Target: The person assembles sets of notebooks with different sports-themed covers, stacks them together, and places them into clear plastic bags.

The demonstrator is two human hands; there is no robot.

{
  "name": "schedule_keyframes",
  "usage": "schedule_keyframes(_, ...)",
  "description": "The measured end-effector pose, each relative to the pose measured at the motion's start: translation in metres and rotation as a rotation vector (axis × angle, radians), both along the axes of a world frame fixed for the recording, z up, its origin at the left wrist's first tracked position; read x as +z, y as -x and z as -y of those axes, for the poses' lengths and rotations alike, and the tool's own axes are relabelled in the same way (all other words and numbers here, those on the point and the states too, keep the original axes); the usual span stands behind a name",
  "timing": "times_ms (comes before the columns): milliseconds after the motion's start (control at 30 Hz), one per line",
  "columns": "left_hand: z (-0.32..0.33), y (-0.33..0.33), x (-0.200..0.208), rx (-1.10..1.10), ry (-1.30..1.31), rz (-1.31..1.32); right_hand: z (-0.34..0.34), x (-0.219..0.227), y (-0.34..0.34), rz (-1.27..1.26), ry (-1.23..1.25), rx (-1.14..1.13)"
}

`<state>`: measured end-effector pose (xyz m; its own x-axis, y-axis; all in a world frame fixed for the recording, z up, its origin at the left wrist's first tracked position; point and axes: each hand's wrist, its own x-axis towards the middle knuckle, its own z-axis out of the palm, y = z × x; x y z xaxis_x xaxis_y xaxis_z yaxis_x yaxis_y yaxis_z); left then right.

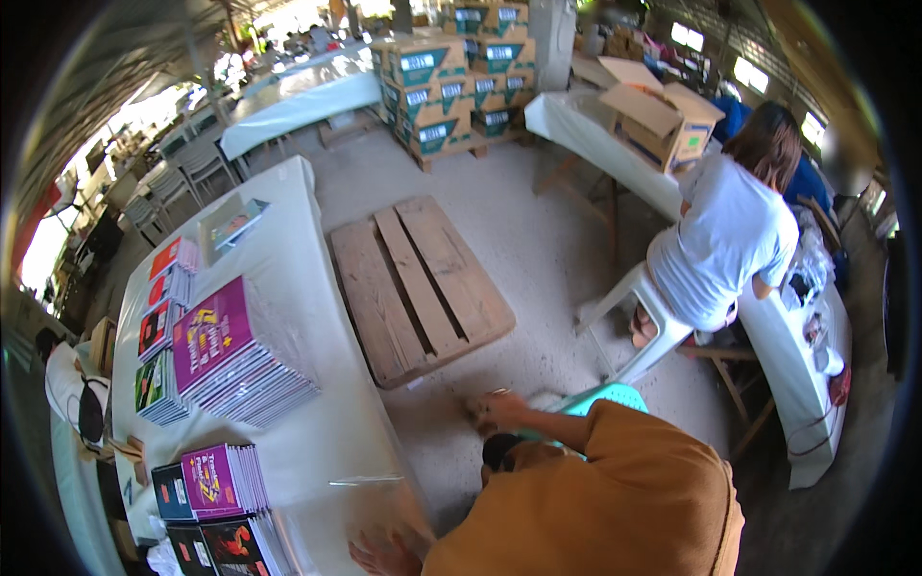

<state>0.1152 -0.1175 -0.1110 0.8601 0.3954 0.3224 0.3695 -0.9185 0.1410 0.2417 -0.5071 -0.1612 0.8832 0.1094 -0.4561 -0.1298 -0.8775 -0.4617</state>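
My left hand (387,554) lies at the near edge of the white-covered table (336,442), its fingers spread on or beside a sheet of clear plastic film (360,504). I cannot make out anything held in it. My right hand (495,410) hangs over the floor, in front of a teal plastic stool (605,396); it is blurred, and its fingers do not show clearly. Left of the film stand stacks of black-covered books (235,544) and purple books (216,480). A taller stack of purple books (213,331), with clear film at its side, stands farther along.
A wooden pallet (389,326) lies on the floor ahead. Stacked cartons (432,91) stand behind it. At right, a person in a light shirt (725,235) sits on a white stool (648,298) by another table, with an open carton (663,115) on it. Smaller book stacks (158,326) line the left.
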Motion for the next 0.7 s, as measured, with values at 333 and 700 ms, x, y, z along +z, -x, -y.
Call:
schedule_keyframes(333,0.169,-0.189,0.043,-0.583,0.673,0.007,0.237,-0.211,0.149,-0.525,0.247,-0.175)
schedule_keyframes(700,0.308,-0.459,-0.045,-0.690,0.631,-0.489,0.327,-0.088,-0.157,0.077,-0.276,-0.848)
